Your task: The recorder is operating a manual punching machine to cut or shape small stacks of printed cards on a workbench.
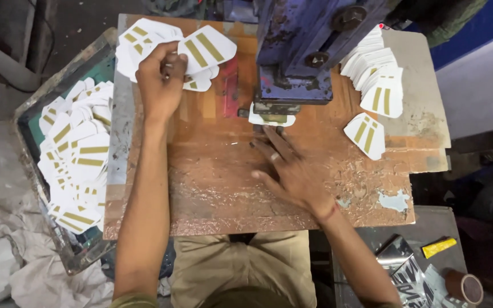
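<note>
Left hand (160, 82) clutches a fan of white cards (169, 48) at eleven o'clock; right hand (292, 168) lies released, fingers at the card (270, 118) under the blue press (306, 51).

The lower middle of the surface (212, 199) lay bare, giving open passage toward the frame's bottom edge. At the top centre, the blue press (303, 51) blocked the way. White cards (375, 80) crowded the upper right, and a tray of cards (75, 159) closed off the left edge.
</note>
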